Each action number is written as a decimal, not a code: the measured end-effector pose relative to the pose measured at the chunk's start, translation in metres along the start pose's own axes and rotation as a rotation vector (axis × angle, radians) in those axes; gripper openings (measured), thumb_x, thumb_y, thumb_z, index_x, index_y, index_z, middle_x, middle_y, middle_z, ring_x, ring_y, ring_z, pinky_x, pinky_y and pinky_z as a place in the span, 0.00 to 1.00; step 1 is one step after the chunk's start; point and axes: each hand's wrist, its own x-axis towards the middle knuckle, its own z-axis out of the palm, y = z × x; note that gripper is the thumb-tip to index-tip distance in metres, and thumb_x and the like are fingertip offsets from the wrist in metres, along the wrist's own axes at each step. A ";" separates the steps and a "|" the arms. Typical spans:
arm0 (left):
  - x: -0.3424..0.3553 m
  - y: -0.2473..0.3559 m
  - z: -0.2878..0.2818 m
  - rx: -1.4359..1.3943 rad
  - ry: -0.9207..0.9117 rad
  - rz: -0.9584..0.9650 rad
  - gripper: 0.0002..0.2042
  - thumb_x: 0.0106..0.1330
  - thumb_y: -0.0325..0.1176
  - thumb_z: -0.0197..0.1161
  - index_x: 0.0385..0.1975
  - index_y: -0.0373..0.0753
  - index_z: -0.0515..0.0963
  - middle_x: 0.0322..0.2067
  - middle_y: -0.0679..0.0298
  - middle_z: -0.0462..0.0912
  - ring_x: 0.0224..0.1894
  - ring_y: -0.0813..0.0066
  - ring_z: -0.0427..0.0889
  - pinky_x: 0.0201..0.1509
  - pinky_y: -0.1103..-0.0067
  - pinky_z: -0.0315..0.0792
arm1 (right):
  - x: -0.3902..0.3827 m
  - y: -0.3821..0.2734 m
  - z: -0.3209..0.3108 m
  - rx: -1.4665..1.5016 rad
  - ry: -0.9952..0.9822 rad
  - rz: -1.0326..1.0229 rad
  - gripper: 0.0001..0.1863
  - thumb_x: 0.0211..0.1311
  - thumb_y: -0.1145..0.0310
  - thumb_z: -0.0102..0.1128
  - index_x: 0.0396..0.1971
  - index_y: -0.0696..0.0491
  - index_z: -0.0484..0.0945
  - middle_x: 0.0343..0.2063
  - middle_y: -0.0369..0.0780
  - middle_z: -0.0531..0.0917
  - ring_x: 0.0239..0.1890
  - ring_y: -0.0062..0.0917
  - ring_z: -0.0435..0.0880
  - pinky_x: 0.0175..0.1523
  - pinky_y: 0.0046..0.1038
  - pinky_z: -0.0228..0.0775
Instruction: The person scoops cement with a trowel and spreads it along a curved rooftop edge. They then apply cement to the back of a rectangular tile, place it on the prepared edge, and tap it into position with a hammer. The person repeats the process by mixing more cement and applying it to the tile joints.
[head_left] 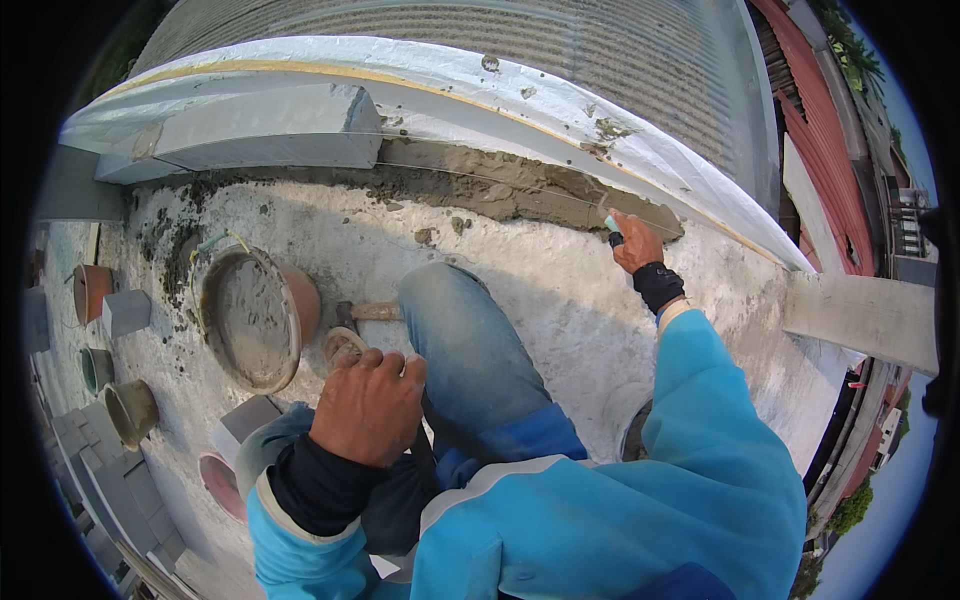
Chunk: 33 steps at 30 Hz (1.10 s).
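Observation:
My right hand (637,243) is closed round the light green handle of a trowel (611,222), its wrist in a black band. The trowel's small blade meets the right part of a long bed of wet grey mortar (500,185). A thin string line runs above the mortar. At the bed's left end stands a row of pale grey blocks (265,130). My left hand (370,405) is curled into a loose fist in front of my bent legs. Its palm side is hidden, so whatever it may hold does not show.
A round mortar tub (290,345) and a wooden-handled hammer (375,312) lie left of my knee. Farther left are several buckets (130,412) and loose blocks (126,313). White sheeting (480,85) and a corrugated roof (480,40) lie beyond the mortar; a beam (860,315) juts in at right.

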 end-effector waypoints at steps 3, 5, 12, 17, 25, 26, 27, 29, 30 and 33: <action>0.006 -0.001 -0.002 0.030 0.021 -0.009 0.06 0.60 0.31 0.61 0.34 0.38 0.79 0.32 0.57 0.85 0.42 0.60 0.86 0.50 0.64 0.76 | 0.001 0.004 0.000 0.071 0.031 0.032 0.32 0.54 0.70 0.62 0.64 0.42 0.75 0.46 0.47 0.82 0.47 0.49 0.83 0.49 0.47 0.77; 0.004 0.002 -0.002 0.014 -0.012 -0.016 0.06 0.60 0.31 0.61 0.34 0.38 0.79 0.32 0.57 0.85 0.42 0.60 0.86 0.50 0.64 0.76 | 0.004 0.004 0.001 0.065 0.053 -0.008 0.32 0.51 0.70 0.61 0.61 0.42 0.76 0.42 0.44 0.81 0.44 0.47 0.83 0.45 0.47 0.77; 0.003 0.003 -0.002 0.037 -0.011 -0.011 0.07 0.60 0.31 0.62 0.35 0.38 0.79 0.33 0.57 0.85 0.42 0.60 0.86 0.49 0.65 0.76 | 0.040 -0.032 0.008 0.101 0.105 -0.113 0.37 0.50 0.69 0.61 0.65 0.37 0.74 0.56 0.48 0.81 0.50 0.49 0.84 0.53 0.46 0.79; 0.000 0.005 -0.001 -0.003 0.008 -0.008 0.08 0.59 0.31 0.62 0.36 0.37 0.79 0.32 0.58 0.85 0.42 0.61 0.86 0.48 0.66 0.76 | 0.064 -0.082 0.016 0.187 0.034 -0.147 0.36 0.49 0.67 0.61 0.65 0.35 0.74 0.58 0.48 0.81 0.49 0.49 0.84 0.52 0.46 0.80; -0.012 0.000 -0.001 0.007 0.070 -0.042 0.07 0.60 0.31 0.62 0.37 0.38 0.80 0.33 0.59 0.85 0.41 0.62 0.86 0.48 0.66 0.76 | 0.063 -0.088 0.015 0.032 0.018 -0.077 0.33 0.55 0.68 0.60 0.66 0.39 0.74 0.45 0.45 0.84 0.44 0.49 0.84 0.48 0.47 0.79; -0.013 -0.001 -0.002 0.008 0.069 -0.038 0.08 0.61 0.31 0.62 0.37 0.37 0.80 0.33 0.58 0.85 0.42 0.61 0.86 0.48 0.65 0.76 | 0.059 -0.082 0.008 0.151 0.103 -0.090 0.30 0.58 0.67 0.60 0.64 0.42 0.74 0.41 0.45 0.83 0.40 0.46 0.85 0.43 0.45 0.79; -0.016 0.000 -0.003 0.005 0.064 -0.054 0.09 0.62 0.32 0.61 0.38 0.36 0.79 0.33 0.57 0.84 0.42 0.60 0.86 0.49 0.65 0.76 | 0.054 -0.084 0.004 0.287 0.192 -0.089 0.27 0.61 0.66 0.59 0.63 0.46 0.75 0.36 0.44 0.83 0.35 0.42 0.85 0.38 0.42 0.78; -0.023 0.003 -0.004 -0.027 0.082 -0.046 0.09 0.63 0.33 0.61 0.38 0.35 0.79 0.33 0.57 0.84 0.41 0.60 0.85 0.49 0.65 0.76 | 0.043 -0.087 -0.011 1.159 -0.289 0.391 0.24 0.66 0.64 0.57 0.61 0.53 0.74 0.31 0.41 0.81 0.26 0.30 0.82 0.28 0.33 0.73; -0.025 0.005 -0.004 -0.047 0.125 -0.030 0.09 0.63 0.33 0.60 0.38 0.35 0.79 0.33 0.57 0.84 0.41 0.62 0.85 0.48 0.66 0.76 | 0.035 -0.091 -0.018 1.445 -0.341 0.486 0.24 0.67 0.64 0.57 0.61 0.55 0.73 0.31 0.40 0.80 0.25 0.25 0.79 0.25 0.29 0.71; -0.026 0.010 -0.002 -0.093 0.201 -0.059 0.10 0.63 0.33 0.60 0.38 0.34 0.80 0.32 0.58 0.84 0.38 0.65 0.83 0.45 0.69 0.74 | 0.024 -0.123 -0.042 2.026 -0.561 0.624 0.26 0.69 0.63 0.58 0.64 0.56 0.70 0.32 0.40 0.79 0.22 0.22 0.75 0.23 0.25 0.68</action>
